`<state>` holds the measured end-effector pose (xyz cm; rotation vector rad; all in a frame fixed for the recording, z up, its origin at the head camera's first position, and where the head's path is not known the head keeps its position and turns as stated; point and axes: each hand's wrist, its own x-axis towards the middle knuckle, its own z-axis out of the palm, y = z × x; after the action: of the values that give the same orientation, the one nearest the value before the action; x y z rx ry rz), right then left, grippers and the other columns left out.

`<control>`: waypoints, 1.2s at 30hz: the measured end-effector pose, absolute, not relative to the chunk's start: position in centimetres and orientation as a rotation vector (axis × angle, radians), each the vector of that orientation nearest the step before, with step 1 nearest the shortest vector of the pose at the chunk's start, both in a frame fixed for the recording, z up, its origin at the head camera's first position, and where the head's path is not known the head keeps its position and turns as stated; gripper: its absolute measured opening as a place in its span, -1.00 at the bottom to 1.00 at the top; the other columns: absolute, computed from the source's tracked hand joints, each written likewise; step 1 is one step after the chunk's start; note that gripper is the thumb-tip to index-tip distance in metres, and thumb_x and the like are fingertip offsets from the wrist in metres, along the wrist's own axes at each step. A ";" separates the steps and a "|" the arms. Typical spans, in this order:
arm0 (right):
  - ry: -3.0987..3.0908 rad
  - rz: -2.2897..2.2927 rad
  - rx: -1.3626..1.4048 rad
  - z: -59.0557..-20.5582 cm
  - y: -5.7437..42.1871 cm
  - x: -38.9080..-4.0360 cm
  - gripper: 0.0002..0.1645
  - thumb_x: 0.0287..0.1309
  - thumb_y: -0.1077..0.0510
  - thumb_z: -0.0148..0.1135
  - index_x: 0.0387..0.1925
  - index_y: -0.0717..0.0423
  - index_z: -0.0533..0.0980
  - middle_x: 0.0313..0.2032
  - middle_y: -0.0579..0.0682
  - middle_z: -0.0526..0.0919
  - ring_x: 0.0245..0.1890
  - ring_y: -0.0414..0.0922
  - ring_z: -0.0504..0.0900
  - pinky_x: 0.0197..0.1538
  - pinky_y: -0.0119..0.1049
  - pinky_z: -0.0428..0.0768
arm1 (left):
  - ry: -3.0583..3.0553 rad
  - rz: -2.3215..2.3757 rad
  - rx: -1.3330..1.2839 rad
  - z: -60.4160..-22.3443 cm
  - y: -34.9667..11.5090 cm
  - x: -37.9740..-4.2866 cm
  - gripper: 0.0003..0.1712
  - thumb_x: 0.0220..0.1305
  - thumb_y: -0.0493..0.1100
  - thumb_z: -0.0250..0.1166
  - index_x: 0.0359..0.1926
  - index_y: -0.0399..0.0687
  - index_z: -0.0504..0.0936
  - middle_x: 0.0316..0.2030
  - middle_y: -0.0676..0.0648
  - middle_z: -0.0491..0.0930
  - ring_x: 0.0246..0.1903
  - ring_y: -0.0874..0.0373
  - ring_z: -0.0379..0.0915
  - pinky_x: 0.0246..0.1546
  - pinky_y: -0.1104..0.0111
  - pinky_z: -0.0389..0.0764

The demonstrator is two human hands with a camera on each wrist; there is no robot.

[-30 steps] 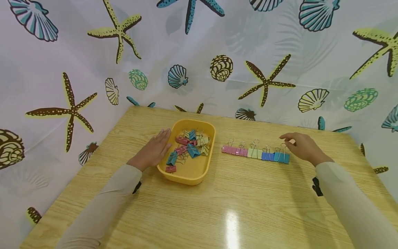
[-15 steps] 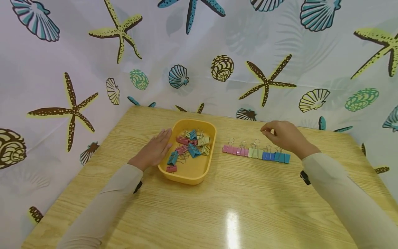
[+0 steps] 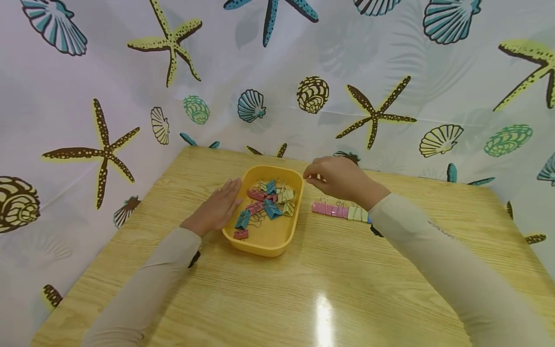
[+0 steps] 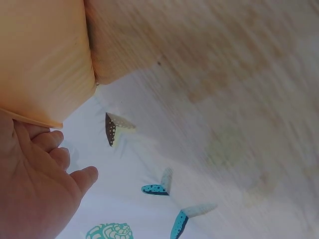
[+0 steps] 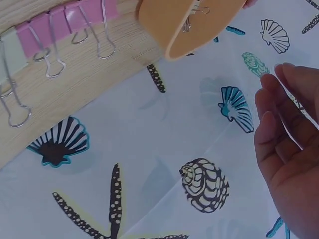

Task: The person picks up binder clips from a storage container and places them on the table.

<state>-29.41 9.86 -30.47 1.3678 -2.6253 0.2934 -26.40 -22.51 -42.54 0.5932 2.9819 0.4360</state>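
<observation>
A yellow plastic tray holds a jumble of pink, blue and pale yellow binder clips. My left hand rests with straight fingers along the tray's left wall; the left wrist view has its fingertips under the tray rim. Above the table just right of the tray is my right hand, fingers loosely bent and nothing between them in the right wrist view. Below it runs a row of binder clips: pink clips, a pale yellow one, and a sliver of blue. My right forearm hides the row's right end.
The wooden table bears the tray and the row. Behind and beside it hangs a white cloth printed with starfish and shells. The clips' wire handles stand up toward the cloth.
My right hand has swept left from the blue end of the clip row toward the tray, its sleeve now covering the blue clips. My left hand stays against the tray.
</observation>
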 end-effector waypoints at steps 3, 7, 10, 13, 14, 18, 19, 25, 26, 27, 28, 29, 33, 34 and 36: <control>-2.604 0.265 1.431 -30.4 8.0 -29.5 -0.87 0.24 0.21 0.25 -0.22 0.07 0.69 -0.24 -0.03 0.72 -0.32 -0.13 0.64 -0.21 -0.21 0.62 | 2.983 0.429 0.594 -42.6 -22.5 -26.4 -0.30 0.56 0.08 -0.38 0.51 -0.19 -0.27 0.51 -0.16 -0.23 0.48 -0.09 -0.37 0.40 -0.09 -0.12; -2.598 0.197 1.491 -30.4 6.0 -29.5 -0.88 0.23 0.19 0.27 -0.23 0.05 0.69 -0.25 -0.05 0.71 -0.25 -0.11 0.66 -0.14 -0.20 0.63 | 2.984 0.434 0.599 -42.5 -22.5 -26.4 -0.30 0.56 0.07 -0.37 0.51 -0.20 -0.25 0.50 -0.18 -0.22 0.48 -0.10 -0.37 0.40 -0.10 -0.12; -2.605 0.152 1.528 -30.5 4.8 -29.6 -0.87 0.24 0.19 0.26 -0.25 0.03 0.70 -0.27 -0.07 0.70 -0.26 -0.12 0.64 -0.14 -0.22 0.63 | 2.985 0.440 0.602 -42.6 -22.6 -26.5 -0.30 0.56 0.07 -0.37 0.51 -0.20 -0.25 0.50 -0.19 -0.22 0.48 -0.11 -0.36 0.40 -0.11 -0.12; -2.610 0.094 1.567 -30.7 3.7 -29.7 -0.87 0.24 0.21 0.24 -0.28 0.01 0.70 -0.31 -0.08 0.68 -0.27 -0.12 0.62 -0.15 -0.24 0.61 | 2.986 0.435 0.604 -42.6 -22.6 -26.5 -0.30 0.56 0.07 -0.36 0.51 -0.21 -0.24 0.50 -0.18 -0.21 0.48 -0.11 -0.36 0.39 -0.12 -0.11; -2.614 0.070 1.580 -30.7 3.3 -29.7 -0.87 0.24 0.22 0.24 -0.28 0.00 0.69 -0.31 -0.08 0.67 -0.27 -0.12 0.61 -0.15 -0.24 0.61 | 2.986 0.432 0.600 -42.6 -22.6 -26.5 -0.30 0.56 0.08 -0.37 0.51 -0.20 -0.24 0.50 -0.17 -0.21 0.48 -0.10 -0.36 0.40 -0.11 -0.11; -2.661 -0.055 1.595 -31.0 1.6 -29.9 -0.86 0.22 0.20 0.27 -0.24 -0.04 0.69 -0.24 -0.10 0.67 -0.21 -0.10 0.59 -0.09 -0.22 0.59 | 2.991 0.432 0.604 -42.5 -22.6 -26.5 -0.31 0.57 0.04 -0.33 0.51 -0.22 -0.23 0.50 -0.19 -0.20 0.48 -0.12 -0.34 0.39 -0.13 -0.10; -2.671 -0.082 1.598 -31.1 1.2 -30.0 -0.86 0.22 0.20 0.27 -0.22 -0.05 0.69 -0.22 -0.10 0.67 -0.19 -0.10 0.59 -0.08 -0.22 0.59 | 2.990 0.433 0.601 -42.5 -22.5 -26.5 -0.31 0.57 0.05 -0.33 0.51 -0.22 -0.22 0.50 -0.18 -0.20 0.48 -0.11 -0.34 0.39 -0.12 -0.09; -2.705 -0.176 1.608 -31.6 -0.9 -29.9 -0.81 0.26 0.18 0.23 -0.15 -0.07 0.70 -0.17 -0.13 0.71 -0.14 -0.11 0.59 -0.01 -0.24 0.57 | 2.987 0.426 0.602 -42.5 -22.5 -26.6 -0.31 0.57 0.07 -0.36 0.51 -0.21 -0.24 0.50 -0.18 -0.20 0.48 -0.11 -0.34 0.39 -0.12 -0.09; -2.703 -0.186 1.615 -31.5 -1.2 -29.8 -0.81 0.26 0.20 0.23 -0.16 -0.06 0.70 -0.19 -0.13 0.71 -0.14 -0.11 0.59 -0.01 -0.24 0.58 | 2.988 0.423 0.605 -42.5 -22.5 -26.6 -0.31 0.57 0.07 -0.37 0.51 -0.21 -0.24 0.50 -0.18 -0.21 0.48 -0.11 -0.34 0.39 -0.12 -0.09; -2.700 -0.195 1.623 -31.6 -1.4 -29.7 -0.81 0.27 0.20 0.23 -0.18 -0.06 0.71 -0.21 -0.13 0.71 -0.15 -0.11 0.59 -0.02 -0.24 0.58 | 2.990 0.423 0.610 -42.5 -22.4 -26.7 -0.31 0.57 0.06 -0.36 0.51 -0.22 -0.24 0.50 -0.19 -0.20 0.48 -0.12 -0.34 0.39 -0.12 -0.09; -2.697 -0.208 1.631 -31.6 -1.5 -29.6 -0.80 0.26 0.24 0.22 -0.20 -0.07 0.70 -0.23 -0.14 0.70 -0.16 -0.11 0.59 -0.04 -0.25 0.58 | 2.990 0.426 0.610 -42.5 -22.4 -26.7 -0.31 0.57 0.06 -0.36 0.51 -0.22 -0.23 0.50 -0.18 -0.20 0.48 -0.12 -0.34 0.39 -0.12 -0.09; -2.684 -0.209 1.652 -31.6 -1.7 -29.6 -0.81 0.25 0.26 0.23 -0.24 -0.05 0.70 -0.26 -0.13 0.70 -0.18 -0.12 0.59 -0.08 -0.26 0.58 | 2.990 0.427 0.614 -42.5 -22.4 -26.7 -0.31 0.57 0.06 -0.37 0.51 -0.22 -0.23 0.50 -0.19 -0.20 0.48 -0.12 -0.34 0.39 -0.12 -0.09; -2.620 -0.209 1.732 -32.2 -2.1 -29.5 -0.84 0.24 0.26 0.23 -0.36 -0.02 0.68 -0.34 -0.12 0.69 -0.29 -0.12 0.58 -0.16 -0.28 0.55 | 2.987 0.433 0.611 -42.4 -22.3 -26.5 -0.31 0.57 0.06 -0.35 0.51 -0.23 -0.22 0.50 -0.20 -0.20 0.48 -0.13 -0.34 0.39 -0.12 -0.08; -2.607 -0.228 1.742 -32.4 -2.2 -29.5 -0.86 0.23 0.24 0.25 -0.35 -0.01 0.68 -0.33 -0.12 0.69 -0.28 -0.12 0.58 -0.15 -0.29 0.55 | 2.987 0.432 0.609 -42.3 -22.3 -26.4 -0.31 0.57 0.06 -0.35 0.51 -0.23 -0.22 0.50 -0.20 -0.19 0.48 -0.13 -0.34 0.39 -0.12 -0.08; -2.603 -0.262 1.743 -32.8 -2.4 -29.5 -0.89 0.21 0.22 0.28 -0.29 0.01 0.70 -0.27 -0.12 0.70 -0.23 -0.11 0.59 -0.09 -0.29 0.55 | 2.990 0.429 0.610 -42.3 -22.3 -26.3 -0.31 0.57 0.05 -0.34 0.50 -0.24 -0.21 0.50 -0.20 -0.19 0.47 -0.13 -0.33 0.38 -0.13 -0.06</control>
<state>-29.54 -2.40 -32.75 1.7433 -2.6033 -0.2616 -26.33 -22.32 -42.29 0.6103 2.9898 0.4293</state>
